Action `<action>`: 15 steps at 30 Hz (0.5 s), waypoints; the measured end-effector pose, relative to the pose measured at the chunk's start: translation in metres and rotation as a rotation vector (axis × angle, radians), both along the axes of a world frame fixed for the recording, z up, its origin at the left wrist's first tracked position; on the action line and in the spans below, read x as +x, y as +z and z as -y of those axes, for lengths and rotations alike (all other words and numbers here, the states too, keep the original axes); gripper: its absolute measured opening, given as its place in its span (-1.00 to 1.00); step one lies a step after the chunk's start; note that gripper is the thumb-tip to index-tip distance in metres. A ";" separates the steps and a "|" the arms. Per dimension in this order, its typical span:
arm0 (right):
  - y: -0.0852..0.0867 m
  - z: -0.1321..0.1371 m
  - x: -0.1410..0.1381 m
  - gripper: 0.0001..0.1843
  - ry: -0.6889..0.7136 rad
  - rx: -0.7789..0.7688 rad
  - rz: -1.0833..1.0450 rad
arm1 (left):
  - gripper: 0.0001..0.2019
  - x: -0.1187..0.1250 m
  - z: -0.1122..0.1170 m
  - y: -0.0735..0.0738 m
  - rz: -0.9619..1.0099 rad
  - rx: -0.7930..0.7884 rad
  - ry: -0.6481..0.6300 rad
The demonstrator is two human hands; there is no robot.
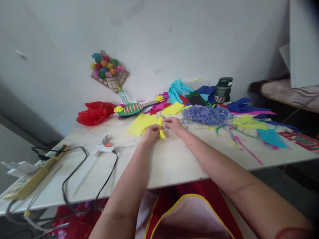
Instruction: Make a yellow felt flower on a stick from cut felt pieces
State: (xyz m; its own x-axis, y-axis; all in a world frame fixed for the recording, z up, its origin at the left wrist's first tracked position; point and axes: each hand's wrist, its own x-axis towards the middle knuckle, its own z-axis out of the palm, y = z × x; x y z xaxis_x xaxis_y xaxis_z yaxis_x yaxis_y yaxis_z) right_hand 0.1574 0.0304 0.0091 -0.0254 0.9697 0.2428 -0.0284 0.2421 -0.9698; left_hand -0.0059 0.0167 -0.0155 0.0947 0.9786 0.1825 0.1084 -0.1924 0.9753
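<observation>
Both hands meet at the middle of the pale surface (174, 159): the left hand (151, 132) is closed around a folded strip of yellow paper (161, 130), and the right hand (174, 124) pinches its upper end with the fingertips. Just behind the strip lies a flat yellow paper sheet (139, 124). A heap of lilac yarn (206, 115) sits just right of the right hand. Further left lie a white glue gun (103, 148) with its black cable (74, 179), and a red plastic bag (94, 113) by the wall
</observation>
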 end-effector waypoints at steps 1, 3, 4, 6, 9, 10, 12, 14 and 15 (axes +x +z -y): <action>0.000 0.000 0.000 -0.88 0.000 -0.013 -0.008 | -0.88 0.000 0.000 0.000 -0.009 0.005 0.000; -0.001 -0.001 0.000 -0.86 0.004 -0.036 -0.020 | -0.88 0.000 0.001 0.000 -0.016 0.013 -0.004; -0.001 -0.001 0.000 -0.85 0.006 -0.045 -0.025 | -0.88 0.000 0.002 0.000 -0.017 0.015 -0.006; -0.001 -0.001 -0.001 -0.84 0.005 -0.060 -0.031 | -0.90 0.001 0.003 0.001 -0.017 0.018 -0.012; -0.001 0.000 -0.002 -0.84 0.000 -0.071 -0.028 | -0.92 0.002 0.004 0.003 -0.019 0.017 -0.012; -0.001 0.000 -0.002 -0.82 0.002 -0.075 -0.023 | -0.92 0.003 0.005 0.003 -0.018 0.016 -0.011; -0.001 0.000 -0.002 -0.79 0.019 -0.084 -0.013 | -0.93 0.004 0.006 0.004 -0.003 0.014 -0.007; -0.001 0.001 -0.002 -0.76 0.047 -0.097 -0.008 | -0.94 0.005 0.007 0.006 0.026 0.011 -0.020; 0.000 0.001 -0.002 -0.75 0.061 -0.100 -0.009 | -0.94 0.005 0.008 0.007 0.043 0.006 -0.032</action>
